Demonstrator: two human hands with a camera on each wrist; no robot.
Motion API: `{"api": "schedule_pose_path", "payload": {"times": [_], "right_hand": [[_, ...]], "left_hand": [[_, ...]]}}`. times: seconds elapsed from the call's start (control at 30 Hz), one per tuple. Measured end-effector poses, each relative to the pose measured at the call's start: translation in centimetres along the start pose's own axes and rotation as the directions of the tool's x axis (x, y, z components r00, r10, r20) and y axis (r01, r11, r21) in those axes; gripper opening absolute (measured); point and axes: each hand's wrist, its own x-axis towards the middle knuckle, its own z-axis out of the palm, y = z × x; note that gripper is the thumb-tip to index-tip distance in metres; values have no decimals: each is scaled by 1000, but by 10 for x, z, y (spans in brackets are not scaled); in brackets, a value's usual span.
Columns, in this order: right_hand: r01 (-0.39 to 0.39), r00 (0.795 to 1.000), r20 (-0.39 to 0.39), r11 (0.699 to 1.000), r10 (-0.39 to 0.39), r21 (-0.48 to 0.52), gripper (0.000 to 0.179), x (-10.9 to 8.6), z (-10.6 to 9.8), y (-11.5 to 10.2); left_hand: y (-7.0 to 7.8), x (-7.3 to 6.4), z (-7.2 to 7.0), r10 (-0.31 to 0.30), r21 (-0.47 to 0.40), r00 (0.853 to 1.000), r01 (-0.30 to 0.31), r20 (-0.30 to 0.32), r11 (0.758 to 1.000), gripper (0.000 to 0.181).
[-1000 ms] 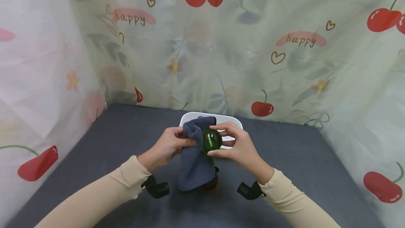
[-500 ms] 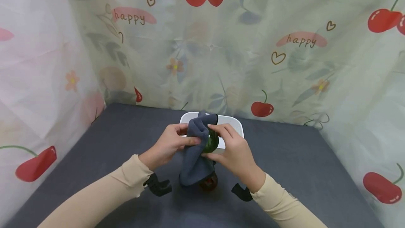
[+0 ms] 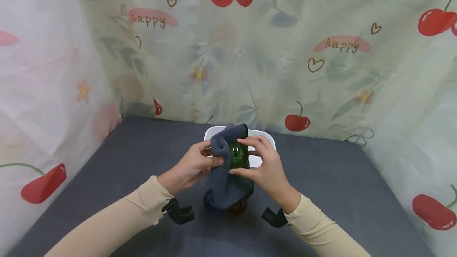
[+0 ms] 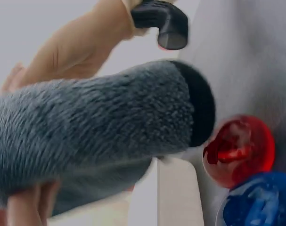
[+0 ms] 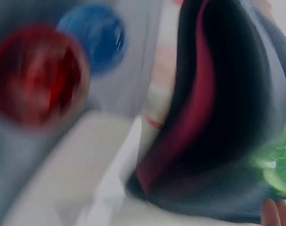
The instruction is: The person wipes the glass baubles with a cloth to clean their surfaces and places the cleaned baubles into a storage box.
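Over a gray tabletop (image 3: pixel 153 142), a white tray (image 3: pixel 270 139) sits close to the middle of the far edge, partly hidden by two raised hands and a blue-gray cloth (image 3: pixel 223 181). The cloth hangs lengthwise, its long axis running from a folded upper end in front of the tray down toward the near side of the tabletop. At its left border the left hand (image 3: pixel 191 163) pinches it, thumb in front and fingers behind. On the other side, the right hand (image 3: pixel 269 165) bends in a wide C, its grip spread only as far as the green ball (image 3: pixel 238 156) it holds, thumb on the near side, fingers on the far side. The ball, round and with no long axis visible, lies to the left of the right palm and appears to touch the cloth's right flank; the right hand is the nearer, while the cloth stands between ball and left grip. Below the cloth, nearer the person, a red ball (image 3: pixel 238 208) and a blue ball (image 3: pixel 210 200) rest on the tabletop, both partly covered from above.
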Motion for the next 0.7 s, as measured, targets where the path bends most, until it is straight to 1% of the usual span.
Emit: {"api": "schedule_pose_path", "payload": {"times": [0.03,0.07,0.1,0.13,0.17,0.2,0.23,0.27,0.3,0.33,0.37,0.4,0.43,0.47,0.5,0.53,0.57,0.6,0.63,0.67,0.7], "right_hand": [[28,1000,5,994,-28,-109,70,0,0,-2],[54,999,16,979,-52,-199,70,1,0,-4],[73,997,31,964,-67,-254,69,0,0,-6],[76,997,50,955,-65,-286,68,0,0,-7],[67,997,63,957,-52,-283,67,-1,-1,-8],[45,997,73,967,-28,-249,66,-2,-2,-8],[9,997,79,981,6,-194,66,-2,-3,-8],[-40,995,84,993,49,-108,65,-2,-5,-7],[-98,991,89,995,97,0,64,-3,-6,-6],[-155,985,92,982,145,110,64,-2,-7,-6],[-197,979,89,958,182,208,64,-2,-8,-5],[-225,974,86,935,209,273,65,-1,-8,-4],[-232,973,78,927,218,295,65,0,-8,-5],[-221,975,66,934,211,280,65,1,-8,-5],[-195,981,49,955,189,222,65,2,-7,-6],[-154,988,29,981,152,121,65,4,-7,-8],[-105,994,13,994,105,-2,67,5,-6,-9],[-55,998,6,990,56,-133,67,6,-5,-10],[-6,1000,6,968,7,-252,67,7,-5,-12],[36,999,12,940,-34,-340,67,8,-4,-12],[67,998,25,917,-63,-394,66,8,-4,-12]], "left_hand": [[0,1,1,17,52,1000,-16,-15,999,50],[0,2,1,34,99,999,-31,-27,995,53],[0,3,1,46,132,998,-40,-40,990,52],[-1,3,1,53,156,997,-44,-51,987,51],[-1,3,0,52,169,997,-41,-62,985,46],[-2,3,-1,49,166,997,-37,-68,985,41],[-2,3,-2,40,153,996,-28,-74,988,35],[-2,2,-3,31,129,997,-22,-68,991,30],[-2,2,-4,18,90,998,-13,-59,996,26],[-2,1,-5,12,52,999,-9,-47,999,23],[-2,1,-5,4,17,999,-3,-38,1000,20],[-2,0,-5,-1,-9,1000,0,-28,1000,20],[-2,0,-5,-3,-30,1000,2,-20,1000,21],[-2,0,-4,2,-53,1000,-2,-4,999,24],[-2,0,-3,8,-60,1000,-8,2,998,28],[-1,0,-1,19,-52,1000,-19,5,998,34],[-1,1,0,28,-28,1000,-28,-1,999,40],[-1,2,2,43,5,999,-43,-2,999,45],[-1,3,3,56,46,998,-56,-7,997,49],[0,4,4,66,95,998,-64,-16,993,52],[0,5,5,70,145,997,-65,-33,987,53]]}}
